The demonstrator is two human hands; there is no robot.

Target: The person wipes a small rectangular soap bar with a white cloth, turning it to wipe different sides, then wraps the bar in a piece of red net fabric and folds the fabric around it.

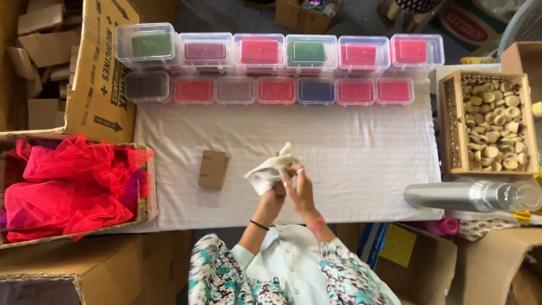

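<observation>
Both my hands meet over the near middle of the white-clothed table [350, 164]. They hold a small cream cloth pouch [270, 171] between them. My left hand [272, 197], with a black band on its wrist, grips the pouch from below. From the right, my right hand [299, 189], with rings and a pink wristband, pinches the pouch's upper edge. A small folded brown cardboard piece [213, 169] lies on the cloth just left of the pouch.
Two rows of clear plastic boxes [276, 70] with coloured contents line the table's far edge. A basket of red netting [73, 183] stands at the left. A wooden crate of small wooden rounds [489, 121] and a silver bottle [468, 196] are at the right. Cardboard boxes [101, 68] surround the table.
</observation>
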